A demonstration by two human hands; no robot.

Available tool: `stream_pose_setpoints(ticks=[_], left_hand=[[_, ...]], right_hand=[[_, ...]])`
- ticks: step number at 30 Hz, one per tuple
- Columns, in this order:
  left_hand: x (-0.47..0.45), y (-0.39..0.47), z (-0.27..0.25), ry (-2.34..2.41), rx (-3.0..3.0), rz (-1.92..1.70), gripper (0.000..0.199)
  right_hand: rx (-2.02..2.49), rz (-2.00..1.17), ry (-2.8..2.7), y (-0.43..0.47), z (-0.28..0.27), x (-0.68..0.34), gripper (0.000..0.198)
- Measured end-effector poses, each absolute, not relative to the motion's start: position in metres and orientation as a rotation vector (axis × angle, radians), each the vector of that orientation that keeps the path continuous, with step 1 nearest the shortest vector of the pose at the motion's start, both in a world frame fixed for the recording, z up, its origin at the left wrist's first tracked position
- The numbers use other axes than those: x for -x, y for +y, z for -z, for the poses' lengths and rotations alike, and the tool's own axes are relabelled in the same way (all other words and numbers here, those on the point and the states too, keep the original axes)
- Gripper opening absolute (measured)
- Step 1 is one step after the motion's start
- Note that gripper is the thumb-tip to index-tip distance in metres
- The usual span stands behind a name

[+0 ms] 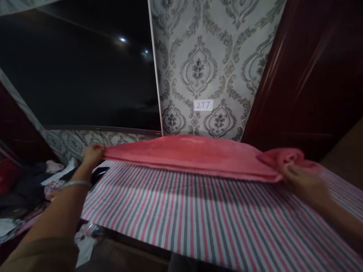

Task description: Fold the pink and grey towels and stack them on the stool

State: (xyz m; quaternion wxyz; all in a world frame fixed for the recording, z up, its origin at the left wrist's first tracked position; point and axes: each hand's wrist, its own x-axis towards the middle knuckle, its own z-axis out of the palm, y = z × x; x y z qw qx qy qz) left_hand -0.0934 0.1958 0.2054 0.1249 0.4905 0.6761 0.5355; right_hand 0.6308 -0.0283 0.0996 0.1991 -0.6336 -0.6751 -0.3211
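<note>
A folded pink-red plush cloth [193,153], perhaps a towel or small blanket, is stretched sideways above a striped cloth [181,215] that covers the table. My left hand [93,154] is closed on the plush cloth's left end. At the other end, my right hand [306,185] grips the near right corner, its fingers partly hidden and slightly blurred. A bunched, rolled part [286,155] of the same cloth lies just beyond my right hand. The near edge shows stacked layers and casts a shadow on the stripes.
Behind the table is a patterned wall [224,68] with a paper label [203,105] reading 277. A large dark television screen [85,71] hangs at left. Dark red glossy panels [306,75] stand at right. Clothes [25,185] are piled at left. A dark shiny object [100,173] lies by my left forearm.
</note>
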Motion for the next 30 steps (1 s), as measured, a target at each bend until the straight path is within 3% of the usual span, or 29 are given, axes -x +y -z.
stream_pose_setpoints(ticks=[4, 8, 12, 18, 30], left_hand=[[0.1, 0.177, -0.134, 2.259, -1.375, -1.188, 0.01], [0.103, 0.171, -0.105, 2.365, -1.382, -1.0, 0.004], [0.104, 0.171, -0.108, 2.405, -1.456, -0.926, 0.005], [0.123, 0.16, -0.134, 2.493, -1.553, -0.868, 0.021], [0.129, 0.127, -0.115, 2.603, -1.666, -0.623, 0.017]], right_hand=[[1.739, 0.623, -1.971, -0.028, -0.021, -0.6, 0.036], [1.771, 0.527, -1.98, -0.031, -0.016, -0.591, 0.04], [1.839, 0.542, -1.991, -0.029, -0.041, -0.591, 0.038], [1.939, 0.633, -1.934, -0.041, -0.069, -0.588, 0.031], [1.842, 0.549, -2.064, -0.084, 0.0, -0.574, 0.027]])
